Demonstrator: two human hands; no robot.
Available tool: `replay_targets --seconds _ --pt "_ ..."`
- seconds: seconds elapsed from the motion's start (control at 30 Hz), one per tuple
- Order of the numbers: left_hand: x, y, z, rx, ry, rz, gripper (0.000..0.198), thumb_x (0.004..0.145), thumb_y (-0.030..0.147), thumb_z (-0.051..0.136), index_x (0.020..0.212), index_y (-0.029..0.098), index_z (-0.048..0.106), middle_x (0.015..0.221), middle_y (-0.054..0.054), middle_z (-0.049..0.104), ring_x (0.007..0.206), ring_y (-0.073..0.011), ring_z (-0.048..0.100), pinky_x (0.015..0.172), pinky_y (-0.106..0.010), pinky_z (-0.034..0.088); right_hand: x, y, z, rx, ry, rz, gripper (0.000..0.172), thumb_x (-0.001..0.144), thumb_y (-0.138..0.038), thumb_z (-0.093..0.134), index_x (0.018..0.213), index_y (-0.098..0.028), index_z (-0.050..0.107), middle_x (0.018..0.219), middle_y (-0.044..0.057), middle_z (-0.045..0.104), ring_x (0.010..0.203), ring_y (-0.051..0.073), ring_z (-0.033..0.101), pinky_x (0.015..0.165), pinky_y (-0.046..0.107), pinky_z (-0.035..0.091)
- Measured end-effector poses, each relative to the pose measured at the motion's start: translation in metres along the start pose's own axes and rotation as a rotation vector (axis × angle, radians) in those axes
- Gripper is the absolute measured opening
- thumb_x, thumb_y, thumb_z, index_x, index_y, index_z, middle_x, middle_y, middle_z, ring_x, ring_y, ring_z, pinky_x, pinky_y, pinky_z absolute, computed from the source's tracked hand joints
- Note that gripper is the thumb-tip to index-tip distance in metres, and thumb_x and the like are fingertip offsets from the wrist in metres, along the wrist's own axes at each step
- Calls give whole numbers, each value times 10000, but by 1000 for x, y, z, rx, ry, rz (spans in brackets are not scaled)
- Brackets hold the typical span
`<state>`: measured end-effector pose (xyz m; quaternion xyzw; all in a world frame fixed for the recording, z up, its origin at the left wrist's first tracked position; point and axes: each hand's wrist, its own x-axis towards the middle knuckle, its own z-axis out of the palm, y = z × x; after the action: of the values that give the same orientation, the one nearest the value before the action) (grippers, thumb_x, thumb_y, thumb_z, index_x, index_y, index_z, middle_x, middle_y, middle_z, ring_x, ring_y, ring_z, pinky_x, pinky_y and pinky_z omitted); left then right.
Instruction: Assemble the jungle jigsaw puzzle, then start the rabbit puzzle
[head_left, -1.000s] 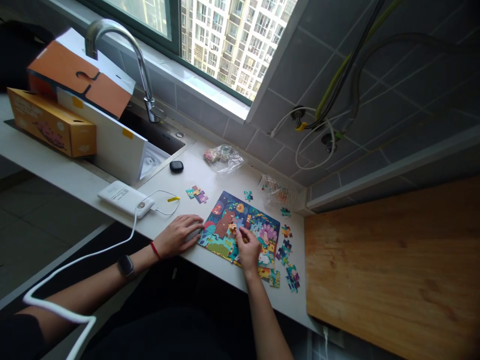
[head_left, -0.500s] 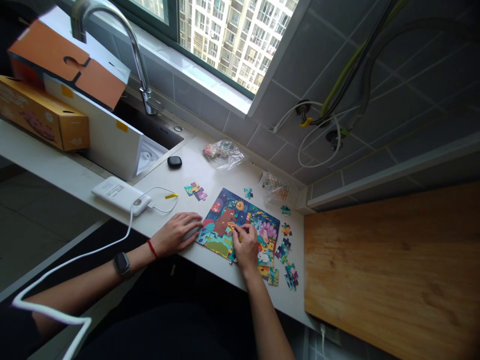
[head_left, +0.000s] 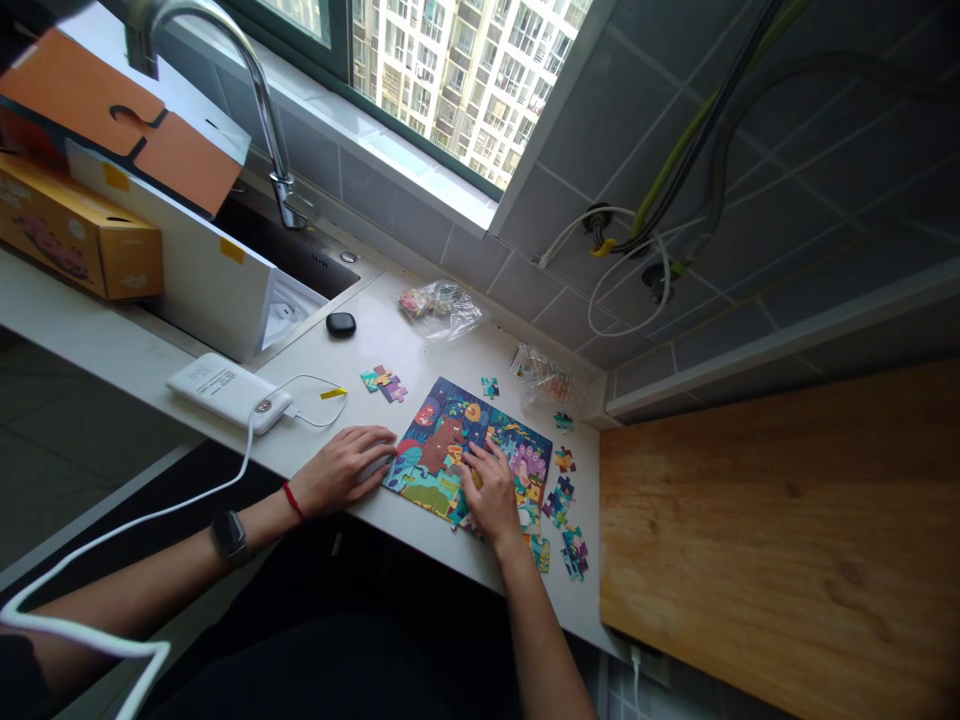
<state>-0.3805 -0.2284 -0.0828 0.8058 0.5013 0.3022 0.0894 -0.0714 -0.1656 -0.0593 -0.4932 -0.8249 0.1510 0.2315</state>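
A colourful jigsaw puzzle [head_left: 433, 450] with a brown bear and other animals lies on the white counter, partly covered by my right hand. My right hand [head_left: 492, 490] rests on its lower middle, fingers stretched and somewhat apart, thumb to the left; no piece shows in its grip. My left hand [head_left: 349, 466] lies on the counter with fingers extended, their tips at the puzzle's left edge. Joined puzzle pieces [head_left: 384, 382] sit beyond the left hand. More pieces [head_left: 575, 553] lie to the right of the puzzle, and a single piece [head_left: 490, 387] lies above its top edge.
A white power bank [head_left: 225, 390] with a cable lies left, near a black case [head_left: 340, 325]. Plastic bags [head_left: 442, 308] lie by the wall. Boxes [head_left: 82, 225] stand at the sink below the faucet [head_left: 277, 150]. A wooden board [head_left: 780, 530] borders the counter's right side.
My right hand's fingers have loosened from a pinch and now spread over the puzzle. My left hand stays beside its edge. The whole view has shifted slightly.
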Motion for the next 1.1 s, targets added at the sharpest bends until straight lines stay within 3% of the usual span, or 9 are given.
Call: replay_targets --seconds 0.07,0.13,0.23,0.4,0.7,1.1 --pt "-1 -1 1 -4 8 4 259 1033 282 548 1253 238 677 1332 -96 684 1255 -274 633 1063 -442 501 -1 26 -19 -28 97 37 306 1024 -295 538 1134 -198 807 1230 105 778 1299 297 609 1164 515 458" --pt "-2 -2 2 -9 16 3 256 1033 283 549 1248 235 678 1333 -96 684 1251 -274 637 1060 -441 504 -4 60 -42 -102 181 169 332 1000 -363 559 1137 -175 795 1197 139 767 1177 306 651 1116 515 482" --pt "-3 -4 4 -8 23 -1 252 1035 292 548 1242 234 681 1335 -97 684 1242 -273 644 1053 -443 508 -7 113 -73 -194 175 406 429 889 -434 647 1186 -146 762 1258 190 723 1182 341 636 1071 478 499" --pt "-1 -4 4 -19 23 -2 251 1039 293 543 1239 236 683 1328 -95 687 1234 -269 649 1046 -442 514 -4 165 -92 -194 150 500 396 789 -428 691 1097 -193 774 1150 169 746 1083 322 702 976 416 548" --pt "-1 3 -2 -40 -30 7 271 1001 277 568 1253 252 666 1333 -85 677 1303 -280 600 1114 -467 469 9 203 -82 -34 105 633 537 659 -461 704 1078 -136 790 953 145 794 877 306 761 818 397 604" --pt "3 11 -9 -44 -42 4 337 930 297 606 1257 241 662 1315 -96 691 1296 -312 597 1102 -489 452 16 209 -100 86 53 719 640 487 -525 823 997 -143 760 853 104 759 832 297 743 718 380 603"
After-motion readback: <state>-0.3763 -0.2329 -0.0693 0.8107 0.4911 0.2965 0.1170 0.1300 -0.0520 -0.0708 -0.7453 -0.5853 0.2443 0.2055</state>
